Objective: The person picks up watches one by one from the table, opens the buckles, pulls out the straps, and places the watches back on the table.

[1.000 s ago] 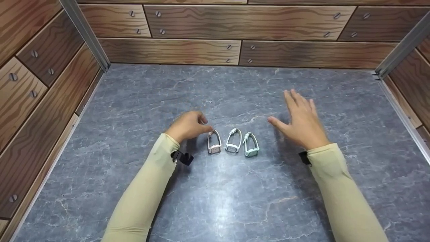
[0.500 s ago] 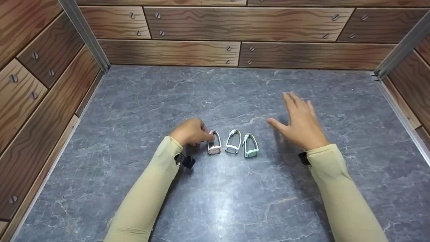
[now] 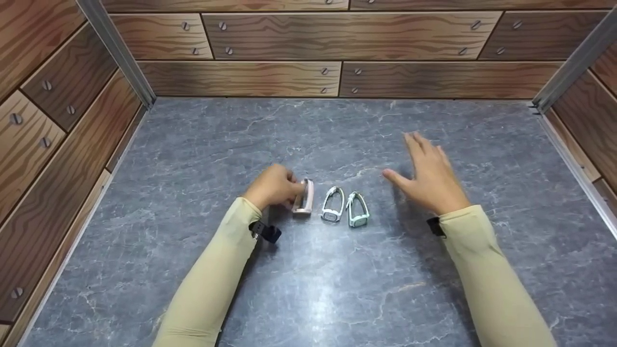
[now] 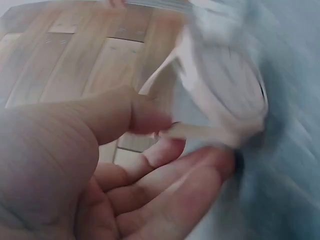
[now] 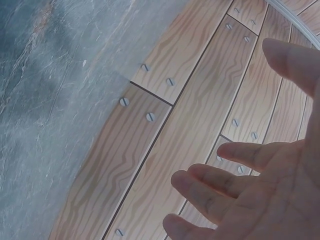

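Three wristwatches stand in a row in the head view. My left hand (image 3: 275, 187) pinches the strap of the pink watch (image 3: 310, 196) between thumb and fingers, and the watch is tilted. In the left wrist view the pink watch (image 4: 230, 82) is blurred, its strap between thumb and fingertips. Just right of it sits a white watch (image 3: 330, 216), then a mint green watch (image 3: 358, 221), both with their straps buckled into loops. Over to the right, my right hand (image 3: 430, 178) hovers with fingers spread and holds nothing; the right wrist view shows the same hand (image 5: 260, 185).
A grey marbled tabletop (image 3: 308, 270) lies beneath everything. Wood-patterned panels (image 3: 270, 77) wall it in at the back and both sides, with metal corner posts (image 3: 120, 55). Both wrists wear black straps.
My left hand has taken hold of the pink watch and tilted it, lifting it slightly and shifting it left. The right hand stays nearly still; the white and green watches stay put.
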Available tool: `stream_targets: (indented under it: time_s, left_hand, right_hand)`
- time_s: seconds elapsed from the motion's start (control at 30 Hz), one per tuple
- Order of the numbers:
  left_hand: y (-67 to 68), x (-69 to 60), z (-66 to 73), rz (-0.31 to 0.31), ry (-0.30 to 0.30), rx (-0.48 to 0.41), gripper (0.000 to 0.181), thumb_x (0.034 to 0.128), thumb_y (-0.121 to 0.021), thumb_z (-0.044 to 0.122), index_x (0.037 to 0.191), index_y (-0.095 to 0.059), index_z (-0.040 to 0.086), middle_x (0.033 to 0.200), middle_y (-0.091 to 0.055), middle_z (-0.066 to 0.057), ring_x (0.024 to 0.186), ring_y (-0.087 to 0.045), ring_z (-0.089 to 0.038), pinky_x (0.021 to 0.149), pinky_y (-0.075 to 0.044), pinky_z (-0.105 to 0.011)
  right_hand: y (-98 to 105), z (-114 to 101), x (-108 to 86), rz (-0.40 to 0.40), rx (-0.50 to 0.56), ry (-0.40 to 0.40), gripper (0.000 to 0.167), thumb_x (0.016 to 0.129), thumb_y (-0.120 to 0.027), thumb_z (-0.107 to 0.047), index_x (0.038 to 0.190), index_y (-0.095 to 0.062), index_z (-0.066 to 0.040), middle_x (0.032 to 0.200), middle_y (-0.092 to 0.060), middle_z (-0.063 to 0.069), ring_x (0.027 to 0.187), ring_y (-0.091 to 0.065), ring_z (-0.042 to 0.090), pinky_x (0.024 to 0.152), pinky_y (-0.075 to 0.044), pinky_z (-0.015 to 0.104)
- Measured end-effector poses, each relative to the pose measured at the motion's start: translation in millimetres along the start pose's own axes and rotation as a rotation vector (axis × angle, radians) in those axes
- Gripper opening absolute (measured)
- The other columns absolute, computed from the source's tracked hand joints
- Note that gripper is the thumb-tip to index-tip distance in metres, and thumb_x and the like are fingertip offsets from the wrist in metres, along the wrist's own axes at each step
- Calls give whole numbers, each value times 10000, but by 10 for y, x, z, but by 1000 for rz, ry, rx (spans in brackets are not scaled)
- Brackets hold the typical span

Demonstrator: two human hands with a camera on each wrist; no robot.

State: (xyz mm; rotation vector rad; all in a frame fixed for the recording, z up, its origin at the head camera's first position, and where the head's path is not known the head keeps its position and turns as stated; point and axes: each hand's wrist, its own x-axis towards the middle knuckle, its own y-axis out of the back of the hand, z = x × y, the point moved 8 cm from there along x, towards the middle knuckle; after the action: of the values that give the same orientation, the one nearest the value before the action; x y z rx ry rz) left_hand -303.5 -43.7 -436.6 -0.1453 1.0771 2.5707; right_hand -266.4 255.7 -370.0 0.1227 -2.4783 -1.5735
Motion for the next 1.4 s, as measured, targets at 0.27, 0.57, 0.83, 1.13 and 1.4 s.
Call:
stream_targets:
  time_s: [0.27, 0.57, 0.83, 1.13, 1.4]
  left_hand:
    - [362, -202, 624, 279, -361, -119, 157, 924, -691, 127, 786, -618, 105, 731, -669, 5, 612, -527, -103, 540, -439, -247]
    - [506, -592, 1142, 416, -625, -228, 127, 963, -685, 65, 851, -626, 54, 841, -747, -35, 736, -702, -64, 679, -599, -216]
    - [506, -802, 1317, 478, -748, -142, 90, 972, -723, 91, 942, -644, 62, 887, -756, -4, 814, -724, -39, 770, -584, -176]
    - [502, -1033, 1481, 531, -904, -72, 342, 979, -725, 112, 1280, -589, 20, 997, -788, -35, 903, -755, -103, 850, -570, -169]
    - [369, -1157, 1617, 483, -1042, 72, 325, 988, -719, 157, 1278, -630, 41, 989, -793, -18, 878, -755, -85, 785, -585, -190]
  right_hand:
    - [100, -55, -9, 47, 35, 29, 939, 969, -621, -614, 1616, -274, -29, 1651, -259, 260, 1507, -254, 487, 1215, -205, 662]
    - [262, -288, -47, 170, 149, 135, 762, 974, -711, -437, 1563, -405, -64, 1559, -437, 180, 1432, -420, 393, 1164, -352, 604]
    - [428, -638, -74, 307, 320, 288, 542, 969, -742, -222, 1440, -543, -42, 1400, -577, 124, 1276, -547, 281, 1100, -450, 492]
    - [537, -1084, -309, 400, 437, 500, 460, 903, -758, -29, 1335, -602, 9, 1287, -643, 99, 1172, -606, 230, 1032, -510, 341]
    - [601, -1265, -461, 402, 422, 629, 396, 863, -799, 3, 1240, -677, -9, 1159, -704, 108, 1058, -662, 242, 970, -537, 276]
